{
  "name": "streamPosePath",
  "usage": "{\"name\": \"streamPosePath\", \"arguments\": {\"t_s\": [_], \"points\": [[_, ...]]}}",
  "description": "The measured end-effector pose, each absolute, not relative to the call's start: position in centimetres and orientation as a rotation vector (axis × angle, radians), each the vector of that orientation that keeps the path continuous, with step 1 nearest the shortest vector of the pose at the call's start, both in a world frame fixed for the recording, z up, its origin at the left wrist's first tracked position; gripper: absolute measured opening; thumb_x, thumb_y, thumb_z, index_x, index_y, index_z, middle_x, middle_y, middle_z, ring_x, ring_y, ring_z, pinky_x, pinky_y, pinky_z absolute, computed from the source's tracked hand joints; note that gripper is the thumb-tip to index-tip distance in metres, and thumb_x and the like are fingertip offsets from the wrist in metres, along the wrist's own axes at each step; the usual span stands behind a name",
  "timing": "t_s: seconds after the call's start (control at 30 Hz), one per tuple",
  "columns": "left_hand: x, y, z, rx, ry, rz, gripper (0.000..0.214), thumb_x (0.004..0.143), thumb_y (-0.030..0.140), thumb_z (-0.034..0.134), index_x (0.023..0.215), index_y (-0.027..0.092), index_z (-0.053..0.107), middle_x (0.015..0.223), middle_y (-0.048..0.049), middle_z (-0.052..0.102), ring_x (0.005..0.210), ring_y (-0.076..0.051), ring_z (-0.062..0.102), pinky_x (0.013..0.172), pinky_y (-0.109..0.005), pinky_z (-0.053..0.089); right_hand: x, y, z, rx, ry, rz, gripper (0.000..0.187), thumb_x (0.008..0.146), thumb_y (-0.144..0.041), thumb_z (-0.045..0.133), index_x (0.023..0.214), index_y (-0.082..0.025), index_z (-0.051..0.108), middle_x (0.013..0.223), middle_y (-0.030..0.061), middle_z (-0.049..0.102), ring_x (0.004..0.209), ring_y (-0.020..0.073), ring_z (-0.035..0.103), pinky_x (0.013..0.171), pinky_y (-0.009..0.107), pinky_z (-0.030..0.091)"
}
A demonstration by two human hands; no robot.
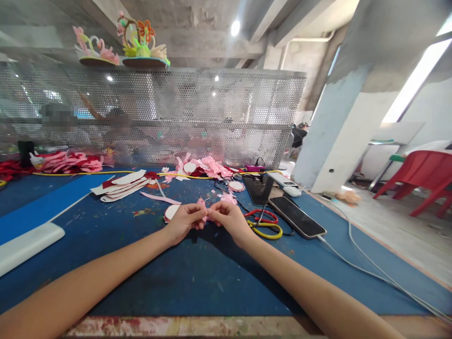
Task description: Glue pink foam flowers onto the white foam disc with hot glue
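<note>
My left hand (184, 220) and my right hand (228, 217) meet over the blue table (197, 273), fingers pinched on a small pink fuzzy piece (203, 207) held between them. A white round disc with a red rim (171, 212) lies just behind my left hand. Red and yellow scissors (265, 223) lie right of my right hand.
A black phone (295, 216) with a white cable (370, 268) lies to the right. White card cutouts (122, 184) and pink scraps (208, 167) lie further back, before a perforated metal screen (169, 117). A white block (24, 245) sits at left. Red chair (420, 176) stands at right.
</note>
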State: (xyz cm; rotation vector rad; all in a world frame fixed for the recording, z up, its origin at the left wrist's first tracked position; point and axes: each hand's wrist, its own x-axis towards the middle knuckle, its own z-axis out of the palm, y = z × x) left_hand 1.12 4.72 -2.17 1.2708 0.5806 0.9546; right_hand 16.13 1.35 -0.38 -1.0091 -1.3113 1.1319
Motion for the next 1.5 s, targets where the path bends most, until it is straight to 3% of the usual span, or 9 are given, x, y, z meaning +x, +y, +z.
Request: {"name": "streamPosePath", "arguments": {"t_s": [0.17,0.4,0.83,1.03,1.2,1.33,1.5], "points": [[1.0,4.6,-2.0,1.416,0.639,0.976,0.030,0.071,0.042,0.066,0.072,0.013,0.060,0.051,0.0029,0.055,0.044,-0.006,0.050,0.044,-0.016,0.036,16.2,1.5,-0.4,-1.058,-1.351,0.971,0.026,0.063,-0.039,0.071,0.063,-0.017,0.057,0.053,-0.0026,0.058,0.044,0.0075,0.044,0.044,0.021,0.031],[1.1,4.4,-1.7,1.490,0.680,1.034,0.032,0.063,0.041,0.072,0.067,0.013,0.058,0.054,0.0026,0.056,0.044,-0.006,0.048,0.046,-0.018,0.036,15.9,1.0,-0.2,-1.086,-1.456,0.854,0.019,0.066,-0.035,0.067,0.065,-0.018,0.057,0.054,-0.0037,0.056,0.044,0.0082,0.044,0.043,0.022,0.033],[1.1,4.2,-1.5,1.281,0.499,0.857,0.035,0.062,0.041,0.074,0.066,0.013,0.055,0.059,0.0024,0.056,0.044,-0.004,0.045,0.043,-0.015,0.031,15.5,0.2,-0.1,-1.032,-1.230,1.345,0.035,0.060,-0.046,0.073,0.068,-0.016,0.056,0.052,-0.0058,0.053,0.046,0.0046,0.044,0.045,0.017,0.031],[1.0,4.3,-1.7,1.243,0.503,0.896,0.033,0.060,0.039,0.076,0.065,0.012,0.058,0.055,0.0028,0.054,0.044,-0.004,0.046,0.043,-0.016,0.032,15.5,0.4,-0.4,-0.982,-1.197,1.401,0.036,0.060,-0.046,0.074,0.068,-0.016,0.056,0.055,-0.0050,0.055,0.045,0.0038,0.043,0.045,0.017,0.031],[0.9,4.4,-1.9,1.210,0.499,0.942,0.033,0.063,0.043,0.074,0.069,0.012,0.064,0.056,0.0011,0.056,0.044,-0.004,0.047,0.043,-0.016,0.034,15.5,0.5,-0.3,-0.943,-1.133,1.425,0.037,0.062,-0.045,0.074,0.061,-0.016,0.051,0.047,-0.0071,0.049,0.040,0.0040,0.039,0.043,0.018,0.028],[1.0,4.3,-1.5,1.147,0.470,0.920,0.031,0.069,0.043,0.069,0.076,0.013,0.066,0.061,0.0000,0.059,0.045,-0.005,0.049,0.042,-0.016,0.034,15.5,0.7,-0.4,-0.937,-1.046,1.458,0.043,0.064,-0.054,0.068,0.057,-0.016,0.048,0.044,-0.0061,0.048,0.039,0.0049,0.039,0.043,0.018,0.029],[1.1,4.4,-1.4,1.126,0.484,0.911,0.032,0.069,0.042,0.069,0.082,0.013,0.068,0.070,-0.0021,0.063,0.049,-0.005,0.050,0.044,-0.016,0.035,15.9,1.0,-0.4,-0.800,-0.894,1.622,0.053,0.073,-0.067,0.048,0.056,-0.017,0.052,0.042,-0.0035,0.049,0.038,0.0069,0.039,0.045,0.021,0.032]]}}
